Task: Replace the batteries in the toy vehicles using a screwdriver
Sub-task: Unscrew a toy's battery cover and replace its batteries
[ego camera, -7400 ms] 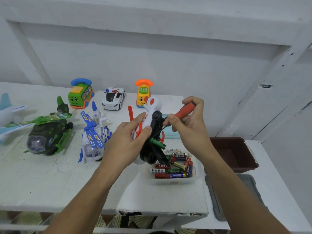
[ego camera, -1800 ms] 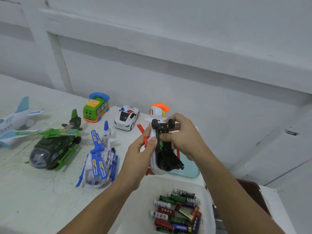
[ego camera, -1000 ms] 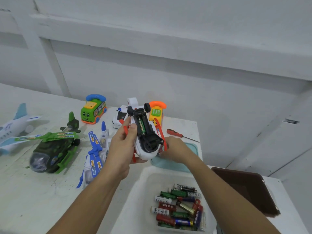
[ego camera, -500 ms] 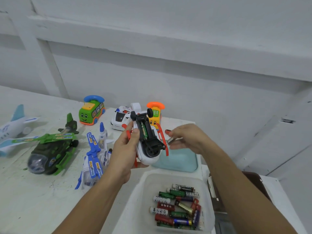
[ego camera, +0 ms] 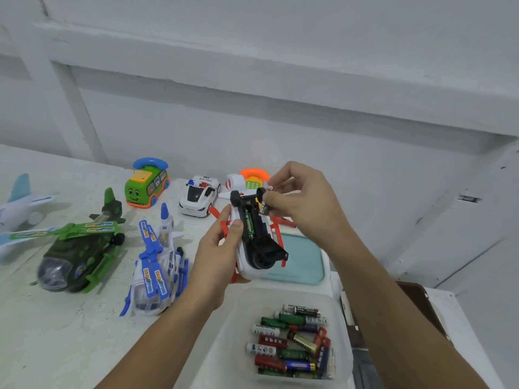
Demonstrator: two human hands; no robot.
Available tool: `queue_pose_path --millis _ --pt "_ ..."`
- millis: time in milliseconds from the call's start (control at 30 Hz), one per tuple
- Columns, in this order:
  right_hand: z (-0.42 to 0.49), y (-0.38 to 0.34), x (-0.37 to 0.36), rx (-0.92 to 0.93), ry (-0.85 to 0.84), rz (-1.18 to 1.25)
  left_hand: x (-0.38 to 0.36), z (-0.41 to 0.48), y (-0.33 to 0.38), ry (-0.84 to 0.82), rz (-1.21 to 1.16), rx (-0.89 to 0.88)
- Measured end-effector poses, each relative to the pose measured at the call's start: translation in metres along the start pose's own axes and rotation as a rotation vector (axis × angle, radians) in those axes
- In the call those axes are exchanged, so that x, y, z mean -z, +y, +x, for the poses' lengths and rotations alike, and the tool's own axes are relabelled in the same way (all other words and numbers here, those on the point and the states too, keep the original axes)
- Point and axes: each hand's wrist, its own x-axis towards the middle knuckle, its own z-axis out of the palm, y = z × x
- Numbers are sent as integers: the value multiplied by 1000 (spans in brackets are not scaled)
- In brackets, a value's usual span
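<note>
Right hand (ego camera: 295,197) has risen to the toy helicopter (ego camera: 259,248), pinching a battery (ego camera: 264,209); left hand (ego camera: 219,254) grips its body.

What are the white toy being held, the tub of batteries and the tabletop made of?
White toy: moulded plastic, with a glossy white shell and a matt black underside. Tub: translucent plastic, going by its milky, see-through walls. Tabletop: probably painted wood, matt white with scuffs and stains; the paint hides what lies beneath.
</note>
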Motion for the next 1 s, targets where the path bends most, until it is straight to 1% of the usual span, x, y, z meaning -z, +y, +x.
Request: queue_pose_path --millis 200,367,567,900,1000 --pt "-8 8 -22 75 1 -289 -2 -3 -1 -6 21 -12" --pt "-13 11 -34 71 13 -376 -1 -4 2 -16 26 -42" --pt "-12 6 -35 12 -68 -500 2 -3 0 8 32 -50" --pt "-3 15 -37 -29 -51 -476 3 2 -3 -4 57 -47" --pt "0 14 -37 -29 -43 -485 3 4 -2 -19 52 -16"
